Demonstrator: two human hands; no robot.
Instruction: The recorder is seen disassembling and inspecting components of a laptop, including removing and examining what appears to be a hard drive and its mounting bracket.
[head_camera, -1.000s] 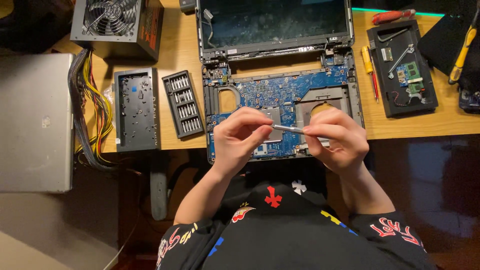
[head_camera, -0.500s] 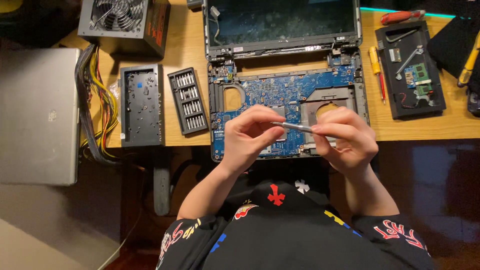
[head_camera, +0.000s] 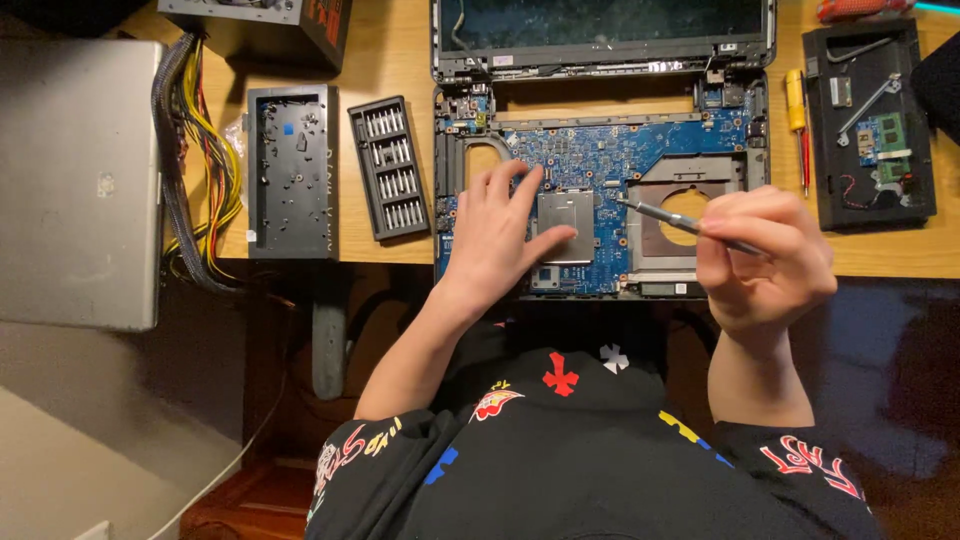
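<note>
An opened laptop (head_camera: 600, 60) lies on the wooden desk with its blue motherboard (head_camera: 620, 160) bare. My left hand (head_camera: 500, 235) rests flat on the board, fingers spread, thumb touching the edge of a square grey metal plate (head_camera: 566, 226). My right hand (head_camera: 765, 260) grips a thin silver screwdriver (head_camera: 680, 220); its tip points left and sits just above the board by the plate's upper right corner, next to the round fan opening (head_camera: 685, 212).
A black bit holder (head_camera: 390, 168) and a black parts tray (head_camera: 291, 170) lie left of the laptop. A grey case (head_camera: 75, 180) and a power supply (head_camera: 270, 25) with bundled cables (head_camera: 195, 170) sit further left. At right, a black tray (head_camera: 868, 120) holds small parts; a yellow screwdriver (head_camera: 797, 115) lies beside it.
My hands have separated. The left hand let go of the screwdriver and dropped flat onto the motherboard. The right hand moved right and tilted the screwdriver tip down toward the board.
</note>
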